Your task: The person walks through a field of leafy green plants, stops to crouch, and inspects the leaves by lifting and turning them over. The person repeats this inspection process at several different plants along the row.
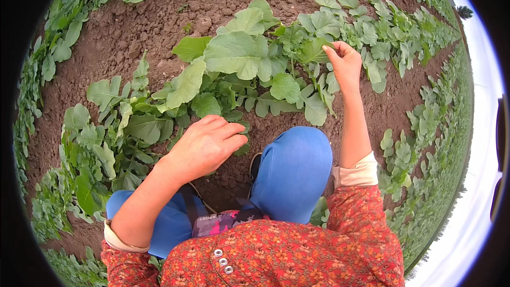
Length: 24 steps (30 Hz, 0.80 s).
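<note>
"Where is the leaf [314, 51]?"

"Beyond the blue-clad right knee [292, 170] — pinched by the right hand [347, 68], between thumb and fingers."

"And the left hand [206, 144]?"

"Left of that knee, fingers curled — whether grasping anything, I cannot tell."

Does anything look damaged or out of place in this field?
Nothing stands out: the plants grow in rows in brown soil, and the right hand pinches a green leaf at its edge.

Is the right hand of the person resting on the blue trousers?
No, the right hand holds a green leaf by its edge, away from the blue trousers.
</note>
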Available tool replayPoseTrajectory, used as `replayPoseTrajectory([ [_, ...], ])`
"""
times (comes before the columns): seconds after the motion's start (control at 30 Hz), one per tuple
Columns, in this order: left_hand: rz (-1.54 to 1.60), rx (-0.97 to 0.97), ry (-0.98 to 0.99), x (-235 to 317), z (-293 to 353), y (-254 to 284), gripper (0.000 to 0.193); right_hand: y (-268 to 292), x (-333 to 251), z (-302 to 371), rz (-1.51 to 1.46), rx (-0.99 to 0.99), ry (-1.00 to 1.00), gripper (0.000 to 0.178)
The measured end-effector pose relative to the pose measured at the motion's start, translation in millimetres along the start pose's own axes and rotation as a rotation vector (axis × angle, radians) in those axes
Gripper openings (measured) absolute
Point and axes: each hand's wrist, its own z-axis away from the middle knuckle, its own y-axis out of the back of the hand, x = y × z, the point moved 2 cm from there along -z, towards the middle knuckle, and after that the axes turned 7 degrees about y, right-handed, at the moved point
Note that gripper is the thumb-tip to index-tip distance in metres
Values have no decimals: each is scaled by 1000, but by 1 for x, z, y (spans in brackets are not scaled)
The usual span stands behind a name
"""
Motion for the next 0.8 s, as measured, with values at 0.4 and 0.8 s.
replayPoseTrajectory([
  [0.4, -9, -33, -4, 6, -1, 3, 23, -24, 79, -9, -678, 17, -512, 33],
  [0.8, -16, -32, 4, 10, -7, 6, 25, -38, 73, -31, -319, 222, -306, 40],
])
